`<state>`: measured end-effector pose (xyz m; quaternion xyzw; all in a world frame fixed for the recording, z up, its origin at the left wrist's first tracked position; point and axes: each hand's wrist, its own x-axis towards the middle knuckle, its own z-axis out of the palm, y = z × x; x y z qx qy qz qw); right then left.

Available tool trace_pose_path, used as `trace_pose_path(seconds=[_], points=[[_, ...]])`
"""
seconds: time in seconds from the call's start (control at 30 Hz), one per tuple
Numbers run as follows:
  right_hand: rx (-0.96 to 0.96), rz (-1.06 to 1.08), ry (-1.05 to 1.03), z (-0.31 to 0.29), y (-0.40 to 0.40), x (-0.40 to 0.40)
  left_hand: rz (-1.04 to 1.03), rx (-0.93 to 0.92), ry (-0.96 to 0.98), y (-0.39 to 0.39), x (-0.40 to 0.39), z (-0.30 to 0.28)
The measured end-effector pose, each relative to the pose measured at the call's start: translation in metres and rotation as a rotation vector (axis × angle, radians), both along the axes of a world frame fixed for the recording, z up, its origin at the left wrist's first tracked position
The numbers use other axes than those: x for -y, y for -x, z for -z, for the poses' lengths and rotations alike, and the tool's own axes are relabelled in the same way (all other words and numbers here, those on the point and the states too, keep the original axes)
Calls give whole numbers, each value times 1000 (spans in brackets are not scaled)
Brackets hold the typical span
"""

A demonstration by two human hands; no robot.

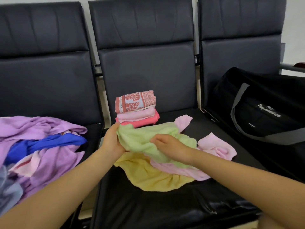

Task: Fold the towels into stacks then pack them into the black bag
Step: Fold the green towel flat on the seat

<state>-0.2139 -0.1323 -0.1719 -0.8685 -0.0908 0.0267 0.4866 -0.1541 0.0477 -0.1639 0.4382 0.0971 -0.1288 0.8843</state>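
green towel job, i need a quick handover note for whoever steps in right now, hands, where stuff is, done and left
Left hand and right hand both grip the crumpled light green terry towel over the middle black seat.
Done: a folded stack of three towels, patterned red-and-white on top, sits at the seat's back.
Left: fold the green one, the yellow towel and the pale pink towels under and beside it, then the unfolded purple and blue pile on the left seat.
The black duffel bag waits on the right seat; whether it holds any towels cannot be seen.
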Motion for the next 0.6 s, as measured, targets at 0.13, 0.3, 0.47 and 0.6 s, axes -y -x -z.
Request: trace_pose_path(seconds=[0.13, 0.3, 0.47, 0.6], points=[[-10, -27, -32, -3, -13, -1, -91, -125, -142, -10, -28, 19], [183, 449, 27, 12, -58, 38, -133, -131, -301, -20, -50, 46], [-323, 526, -127, 20, -75, 44, -3, 31, -638, 0, -38, 39], [-245, 391, -104, 16, -67, 41, 112, 133, -808, 10, -36, 41]])
